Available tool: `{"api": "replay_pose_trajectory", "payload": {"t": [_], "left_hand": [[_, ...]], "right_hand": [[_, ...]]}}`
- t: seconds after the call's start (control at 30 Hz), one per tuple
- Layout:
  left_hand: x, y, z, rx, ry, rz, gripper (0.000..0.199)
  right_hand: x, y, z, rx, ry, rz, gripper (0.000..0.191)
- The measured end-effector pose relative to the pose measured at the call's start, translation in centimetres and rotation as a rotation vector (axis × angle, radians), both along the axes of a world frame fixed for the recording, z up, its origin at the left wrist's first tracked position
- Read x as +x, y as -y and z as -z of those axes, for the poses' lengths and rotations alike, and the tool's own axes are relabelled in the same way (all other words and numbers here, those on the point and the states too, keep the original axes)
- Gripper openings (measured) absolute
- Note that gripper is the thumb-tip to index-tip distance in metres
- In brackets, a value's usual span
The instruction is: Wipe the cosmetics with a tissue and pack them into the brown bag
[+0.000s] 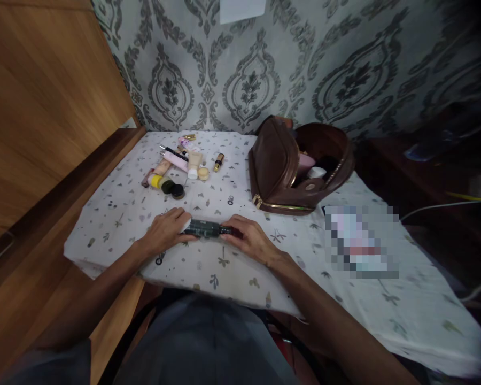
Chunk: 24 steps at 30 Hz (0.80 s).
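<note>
A dark green bottle point(203, 229) with pale lettering lies sideways just above or on the cloth, between my two hands. My left hand point(166, 231) is closed round its left end, where something white shows beside the fingers. Round the darker, narrower right end, my right hand point(250, 238) has its fingers wrapped. Beyond my left hand lies a group of cosmetics: a black round jar point(178, 191), a yellow-banded container point(156, 181), a beige tube point(194, 162) with a white cap and a pink tube point(175, 160). A gold and black lipstick tube point(218, 162) rests apart from them.
An open brown cosmetic bag point(273, 160) stands at the back right with items inside. Right of it, a blurred-out object point(358, 243) lies on the patterned tablecloth point(240, 275). A wooden panel point(44, 69) borders the left, a patterned wall point(248, 80) the back.
</note>
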State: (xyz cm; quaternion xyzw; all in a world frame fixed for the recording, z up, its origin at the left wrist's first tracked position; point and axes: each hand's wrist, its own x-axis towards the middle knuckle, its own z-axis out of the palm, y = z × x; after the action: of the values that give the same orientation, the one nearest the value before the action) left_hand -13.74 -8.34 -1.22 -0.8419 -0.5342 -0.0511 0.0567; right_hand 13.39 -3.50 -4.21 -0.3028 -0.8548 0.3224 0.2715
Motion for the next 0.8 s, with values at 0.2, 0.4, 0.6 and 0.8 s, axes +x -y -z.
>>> {"api": "replay_pose_trajectory", "payload": {"t": [0.2, 0.4, 0.6, 0.8], "left_hand": [[0.1, -0.8, -0.3, 0.132, -0.089, 0.01, 0.047], [2.6, -0.7, -0.9, 0.214, -0.122, 0.077, 0.038], [8.1, -0.5, -0.7, 0.26, -0.068, 0.202, 0.032], [7.0, -1.1, -0.3, 0.238, -0.023, 0.144, 0.032]], "right_hand": [[-0.2, -0.3, 0.8, 0.072, -0.03, 0.083, 0.023], [-0.1, -0.1, 0.3, 0.078, 0.006, 0.05, 0.022], [-0.2, 0.1, 0.0, 0.078, -0.023, 0.039, 0.011], [-0.2, 0.0, 0.5, 0.052, -0.045, 0.032, 0.014]]}}
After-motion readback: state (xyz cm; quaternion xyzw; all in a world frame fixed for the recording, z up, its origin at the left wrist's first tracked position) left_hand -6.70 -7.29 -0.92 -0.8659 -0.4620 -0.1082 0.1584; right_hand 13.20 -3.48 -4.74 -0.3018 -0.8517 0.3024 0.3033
